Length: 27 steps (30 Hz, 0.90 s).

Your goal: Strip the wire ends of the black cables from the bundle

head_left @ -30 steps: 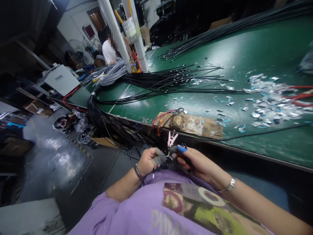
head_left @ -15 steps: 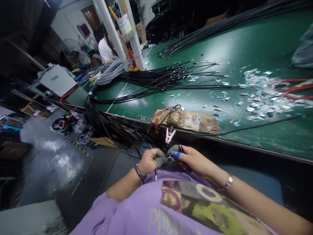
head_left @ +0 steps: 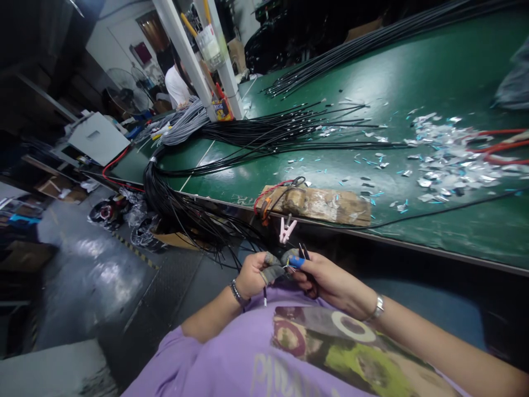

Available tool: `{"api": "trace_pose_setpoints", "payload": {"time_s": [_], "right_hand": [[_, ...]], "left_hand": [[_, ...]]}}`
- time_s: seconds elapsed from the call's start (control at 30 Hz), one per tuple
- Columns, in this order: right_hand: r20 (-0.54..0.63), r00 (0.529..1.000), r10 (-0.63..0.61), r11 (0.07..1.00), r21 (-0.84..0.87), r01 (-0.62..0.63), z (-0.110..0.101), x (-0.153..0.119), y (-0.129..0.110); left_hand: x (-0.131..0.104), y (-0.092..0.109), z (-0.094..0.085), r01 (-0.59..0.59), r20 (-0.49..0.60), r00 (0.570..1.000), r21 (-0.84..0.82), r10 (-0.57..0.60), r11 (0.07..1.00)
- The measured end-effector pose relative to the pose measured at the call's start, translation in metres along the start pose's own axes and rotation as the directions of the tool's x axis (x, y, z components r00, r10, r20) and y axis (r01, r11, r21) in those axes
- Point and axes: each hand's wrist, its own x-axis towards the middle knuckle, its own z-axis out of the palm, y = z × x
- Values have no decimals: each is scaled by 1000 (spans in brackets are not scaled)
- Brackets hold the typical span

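My left hand [head_left: 253,274], with cloth covers on its fingertips, pinches a black cable [head_left: 265,292] whose pale end hangs below the fingers. Thin coloured wires [head_left: 290,268] fan out between the two hands. My right hand [head_left: 320,274], blue tape around its thumb, pinches at these wires with thumb and finger. Tucked in the same hand is a black tool [head_left: 303,251] with two slim pointed tips; its kind is hard to make out. Just above the hands, a pale pink clothespin [head_left: 286,229] sits at the table edge.
A wooden block [head_left: 334,205] lies along the edge of the green table [head_left: 248,187]. Bundles of black cables [head_left: 256,132] stretch across it, some hanging off the left side. Foil scraps [head_left: 442,160] are scattered at right. A person in white [head_left: 177,85] is in the background.
My right hand has shifted and turned slightly, so the black tool's two tips show more clearly. My left hand keeps its pinch almost in place.
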Motion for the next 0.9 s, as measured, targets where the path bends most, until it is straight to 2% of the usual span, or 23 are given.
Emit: {"api": "trace_pose_setpoints", "payload": {"time_s": [0.3,0.4,0.57,0.67,0.77,0.9], "right_hand": [[2,1000,-18,1000,13,18,-4,0,1],[-39,998,-55,997,-52,53,-4,1,0],[-57,980,-189,964,-202,174,-3,0,-2],[-71,970,-231,946,-250,207,-2,-1,-3],[-94,973,-211,950,-255,181,-1,-1,-2],[-101,988,-116,978,-185,96,-1,1,2]], "left_hand": [[1,-4,-2,1,8,1000,17,-1,1000],[0,-5,-2,-9,9,1000,17,9,1000],[0,-4,0,-7,-10,1000,18,7,1000],[0,-3,1,-46,-37,998,56,48,997],[-1,-3,1,-113,-47,992,109,119,988],[-1,-8,-1,-199,-40,977,159,208,967]]}}
